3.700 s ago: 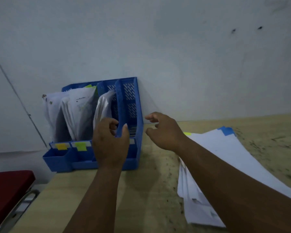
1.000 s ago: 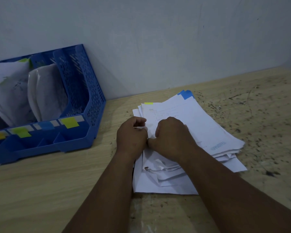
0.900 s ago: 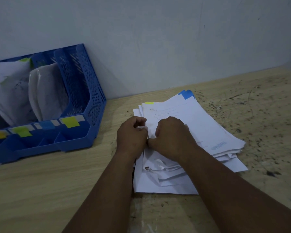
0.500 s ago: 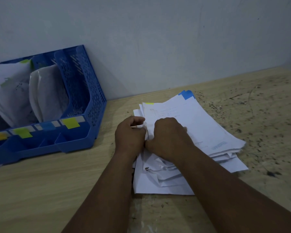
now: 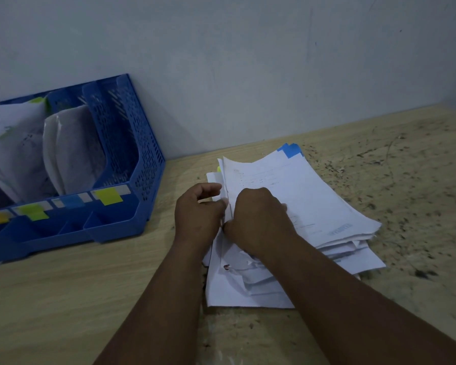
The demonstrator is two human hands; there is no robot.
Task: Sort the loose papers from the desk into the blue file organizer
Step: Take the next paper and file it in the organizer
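A messy stack of white papers [image 5: 313, 206] lies on the wooden desk, right of centre, with a blue tab at its far corner and a yellow tab at its left edge. My left hand [image 5: 198, 214] pinches the stack's left edge. My right hand [image 5: 258, 219] rests beside it on the top sheets, fingers curled around their left edge, which lifts slightly off the pile. The blue file organizer [image 5: 132, 164] stands at the left against the wall. Its left and middle slots hold curved white papers; the rightmost slot looks empty. Yellow, green and blue labels mark its front.
The desk [image 5: 63, 299] is light wood, speckled with dark marks on the right side. A pale wall runs along the back. A sliver of something red shows at the far left edge below the organizer.
Since 3.7 s ago both hands left the organizer and came to the paper stack. In the last second the top sheets' left edge has lifted, covering most of the yellow tab.
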